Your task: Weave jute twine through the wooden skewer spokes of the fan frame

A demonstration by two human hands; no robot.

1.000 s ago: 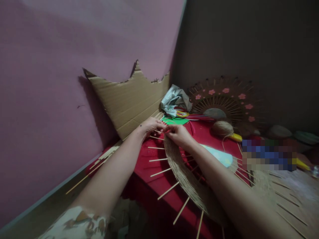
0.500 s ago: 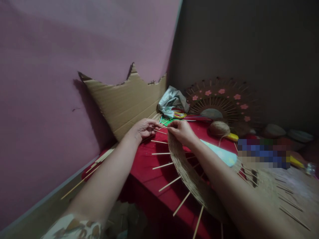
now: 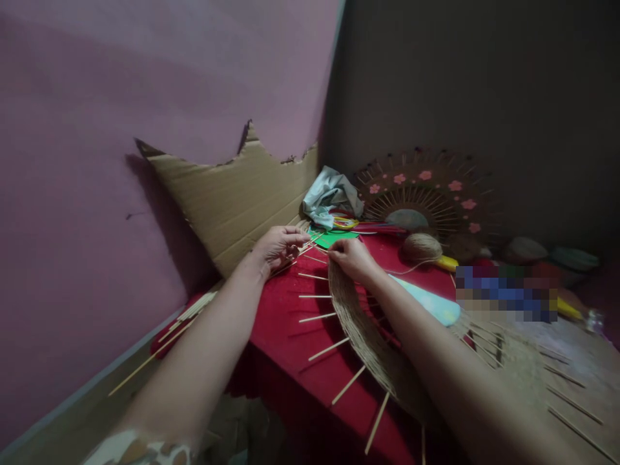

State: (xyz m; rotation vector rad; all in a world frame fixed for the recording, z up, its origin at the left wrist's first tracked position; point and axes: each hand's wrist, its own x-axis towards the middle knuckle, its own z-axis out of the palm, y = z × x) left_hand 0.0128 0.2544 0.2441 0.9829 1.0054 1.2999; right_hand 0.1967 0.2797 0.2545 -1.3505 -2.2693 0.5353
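A curved band of woven twine on thin sticks, a half-made fan (image 3: 361, 336), stretches from the middle of the view toward the lower right. Its bare stick ends point out to the left. My right hand (image 3: 354, 257) pinches the upper end of the band, fingers closed. Just left of it, my left hand (image 3: 281, 248) has thumb and forefinger together on what looks like a thin strand of twine running toward the right hand. Sticks by its fingertips partly hide the grip. A ball of twine (image 3: 421, 248) lies to the right, with a loose strand trailing from it.
A red cloth (image 3: 285, 342) covers the table. Cardboard (image 3: 232, 200) leans on the pink wall; loose sticks (image 3: 194, 310) lie below. Behind are a crumpled cloth (image 3: 332, 194), a green sheet (image 3: 339, 239) and a flowered fan (image 3: 421, 190). Another fan (image 3: 518, 355) lies right.
My left hand has drawn slightly away from the right hand, widening the gap between them. The right hand stays at the band's upper end. The whole view has shifted a little.
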